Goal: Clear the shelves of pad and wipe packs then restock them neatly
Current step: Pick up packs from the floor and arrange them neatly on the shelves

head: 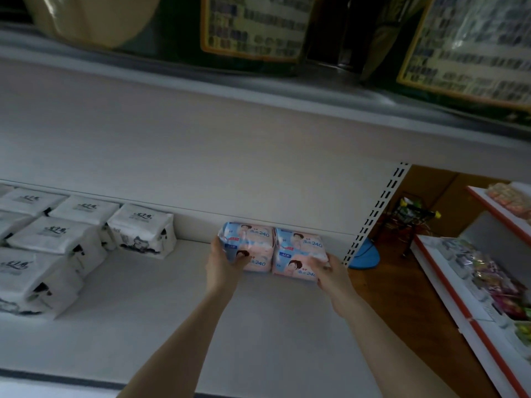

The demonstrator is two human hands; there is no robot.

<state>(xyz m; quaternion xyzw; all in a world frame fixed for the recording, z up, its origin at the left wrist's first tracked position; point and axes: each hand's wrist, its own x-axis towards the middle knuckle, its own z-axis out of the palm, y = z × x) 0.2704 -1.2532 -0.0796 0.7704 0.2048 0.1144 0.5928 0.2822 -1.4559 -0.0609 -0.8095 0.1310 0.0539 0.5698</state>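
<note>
Two bare forearms reach up from the bottom of the view onto a white shelf. The left hand (222, 261) is curled round the left end of a block of pad packs (273, 251), thumb and fingers wrapped onto the near left pack. The right hand (330, 272) clasps the near right corner of the same block, fingers lying over its top face. Between them the hands squeeze four pink and pale blue packs, two across and two deep, each printed with the figure 240. The block sits on the shelf board (258, 326) at its far right end, its rear packs touching or very nearly touching the back panel (230, 168) and just beside the slotted upright (376, 214). The packs look light, soft and padded, wrapped in glossy film that is likely slippery, and nothing ties the four together. Even inward pressure from both ends, low on the sides, seems the safest hold, since a loose squeeze could let the middle packs slide or buckle. Well apart to the left, white wipe packs (57, 239) with dark printing stand in rows on the same board. Above, an upper shelf carries large dark green packages (258, 33) with blurred labels. To the right, across a wooden floor, a red-edged shelf unit (488, 282) holds colourful goods.
</note>
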